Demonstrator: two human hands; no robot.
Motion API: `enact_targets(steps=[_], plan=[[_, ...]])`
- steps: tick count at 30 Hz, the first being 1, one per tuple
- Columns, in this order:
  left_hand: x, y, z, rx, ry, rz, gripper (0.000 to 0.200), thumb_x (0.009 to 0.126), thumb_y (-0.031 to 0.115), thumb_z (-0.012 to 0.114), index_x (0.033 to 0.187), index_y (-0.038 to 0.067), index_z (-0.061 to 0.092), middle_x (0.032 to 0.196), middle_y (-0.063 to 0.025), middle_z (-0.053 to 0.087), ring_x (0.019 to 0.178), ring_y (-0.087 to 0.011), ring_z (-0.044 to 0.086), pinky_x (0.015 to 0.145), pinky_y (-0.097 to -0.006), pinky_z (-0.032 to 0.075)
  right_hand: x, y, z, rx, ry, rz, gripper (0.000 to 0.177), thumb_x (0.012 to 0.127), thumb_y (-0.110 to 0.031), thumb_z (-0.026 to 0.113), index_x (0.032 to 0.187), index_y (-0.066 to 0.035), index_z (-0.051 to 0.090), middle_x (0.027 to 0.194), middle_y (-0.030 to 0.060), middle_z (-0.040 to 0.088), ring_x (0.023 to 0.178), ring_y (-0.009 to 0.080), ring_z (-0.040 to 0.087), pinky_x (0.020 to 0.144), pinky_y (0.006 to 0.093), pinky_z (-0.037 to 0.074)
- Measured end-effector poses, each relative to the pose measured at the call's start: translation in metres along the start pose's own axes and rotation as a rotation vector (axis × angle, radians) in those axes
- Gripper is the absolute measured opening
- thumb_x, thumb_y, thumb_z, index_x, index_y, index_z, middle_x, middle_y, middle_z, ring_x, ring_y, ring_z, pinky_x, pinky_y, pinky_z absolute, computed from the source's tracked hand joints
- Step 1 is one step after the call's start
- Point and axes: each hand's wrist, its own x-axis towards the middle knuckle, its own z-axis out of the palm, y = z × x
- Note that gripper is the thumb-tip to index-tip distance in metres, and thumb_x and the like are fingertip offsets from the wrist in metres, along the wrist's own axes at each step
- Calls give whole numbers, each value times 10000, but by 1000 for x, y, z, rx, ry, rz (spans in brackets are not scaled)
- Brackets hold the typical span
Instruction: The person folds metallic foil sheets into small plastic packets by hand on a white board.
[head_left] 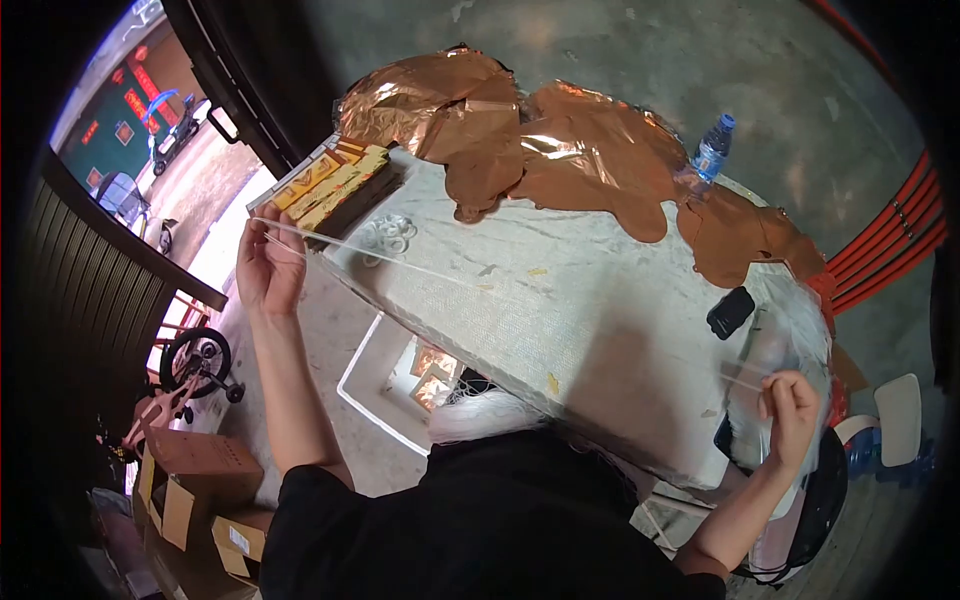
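My left hand [272,265] is raised beyond the table's left edge, its fingers closed on a thin white ribbon [400,262]. The ribbon runs across above the table towards my right hand [790,410], fading from sight in the middle. At the right end of the table, my right hand pinches the ribbon between thumb and fingers. Several small white rings [388,238] lie on the table near my left hand. A bundle of white strands [480,415] rests at my lap. Flat copper-coloured foil sheets with rounded outlines [590,150] lie along the far edge.
The table [520,310] has a pale textured top. On it are a yellow printed stack [335,185], a water bottle [712,150], a black device [731,313] and clear plastic [795,325]. A white box [385,385] stands below; cardboard boxes [200,480] stand left, a red chair [900,235] right.
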Motion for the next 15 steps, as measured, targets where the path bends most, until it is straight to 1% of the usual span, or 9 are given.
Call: enact_targets(steps=[1, 2, 4, 5, 7, 8, 10, 13, 15], plan=[[-3, -5, 5, -39, 62, 25, 169, 905, 133, 456, 808, 8, 514, 737, -39, 527, 692, -163, 509, 652, -269, 450, -2, -3, 0, -70, -93, 18, 128, 890, -111, 490, 883, 4, 546, 753, 40, 530, 521, 65, 423, 459, 197, 338], [-3, -3, 3, -37, 62, 29, 169, 905, 133, 456, 808, 8, 514, 737, -39, 527, 692, -163, 509, 652, -269, 450, -2, -6, 2, -139, -185, 37, 123, 882, -104, 500, 887, 4, 556, 781, 46, 536, 531, 67, 445, 462, 195, 340], [-5, -3, -3, -31, -146, -98, 205, 915, 147, 441, 736, 47, 441, 608, 15, 360, 531, -85, 323, 463, -206, 302, 2, -21, 32, -129, -149, -32, 125, 869, -84, 500, 891, 16, 571, 827, 65, 557, 529, 73, 471, 465, 192, 348], [-12, -17, 14, 175, 23, 33, 202, 925, 169, 423, 744, 79, 418, 579, 36, 298, 500, -49, 263, 410, -198, 208, 4, -31, 50, -128, 17, -62, 126, 862, -67, 494, 895, 23, 577, 847, 70, 563, 531, 77, 478, 469, 190, 351], [-22, -55, 32, 390, 82, 111, 185, 922, 192, 433, 769, 89, 423, 583, 41, 302, 501, -50, 270, 416, -197, 216, 5, -40, 73, -130, 192, -94, 131, 854, -50, 489, 899, 30, 582, 866, 75, 569, 532, 80, 484, 474, 187, 355], [-29, -74, 38, 607, 146, 194, 173, 920, 214, 442, 793, 98, 428, 587, 46, 307, 503, -50, 278, 422, -196, 225, 5, -40, 81, -141, 80, -75, 133, 835, -24, 493, 919, 20, 586, 883, 73, 575, 548, 85, 495, 485, 185, 365], [-42, -110, 38, 1022, 12, 143, 178, 905, 268, 479, 828, 111, 447, 598, 59, 309, 505, -47, 284, 428, -201, 233, 10, -37, 104, -189, -189, -59, 164, 805, 13, 514, 947, -1, 594, 897, 67, 586, 589, 90, 513, 517, 189, 389], [-73, -167, 44, 1233, -97, -375, 123, 885, 231, 532, 962, 135, 529, 733, 42, 500, 623, -42, 463, 542, -179, 375, 25, -30, 151, -363, -555, -93, 161, 785, 15, 559, 938, -20, 600, 860, 44, 595, 637, 85, 527, 569, 210, 417], [-86, -199, 38, 1269, -446, -388, 169, 902, 229, 501, 998, 91, 522, 752, 9, 529, 654, -79, 498, 567, -235, 412, 33, 0, 174, -230, -596, -135, 108, 823, -51, 548, 910, -10, 597, 778, 22, 574, 623, 79, 508, 579, 224, 412]])
